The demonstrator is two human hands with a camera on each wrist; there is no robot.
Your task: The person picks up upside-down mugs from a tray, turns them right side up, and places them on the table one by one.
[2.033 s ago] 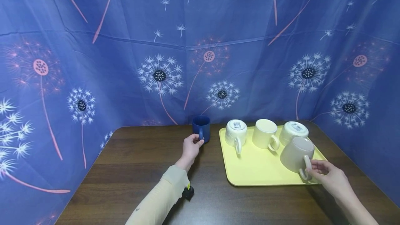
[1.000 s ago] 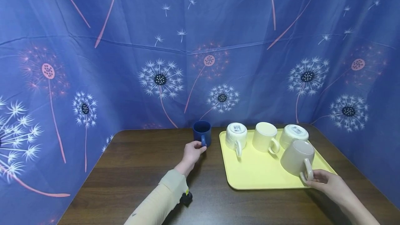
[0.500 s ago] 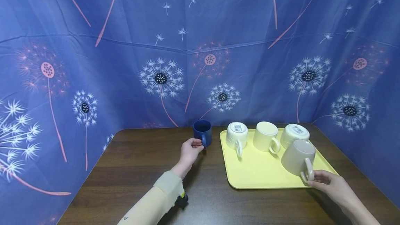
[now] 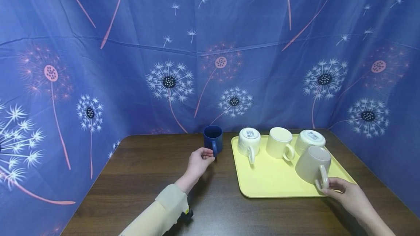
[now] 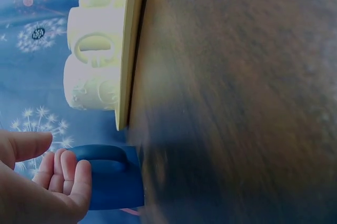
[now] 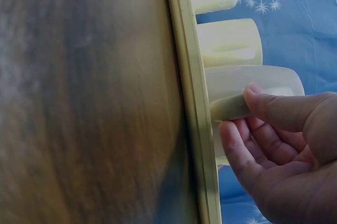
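A dark blue mug point(image 4: 212, 137) stands upright on the wooden table, its handle toward me. Beside that handle is my left hand point(image 4: 198, 163), thumb apart and fingers loosely bent; in the left wrist view the thumb is clear of the mug's handle point(image 5: 102, 153). On the yellow tray point(image 4: 262, 183), a grey-beige mug point(image 4: 311, 165) sits upside down at the front right. My right hand point(image 4: 351, 194) pinches its handle point(image 6: 229, 109) between thumb and fingers.
Behind the grey-beige mug, a white mug point(image 4: 248, 143), a cream mug point(image 4: 277, 145) and another white mug point(image 4: 308, 141) stand upside down in a row on the tray. A blue dandelion-print cloth point(image 4: 183, 112) hangs behind and beside the table point(image 4: 147, 174).
My left hand has drawn slightly back from the blue mug's handle, its thumb now apart from it. My right hand keeps hold of the grey-beige mug's handle, and the mugs stay in place.
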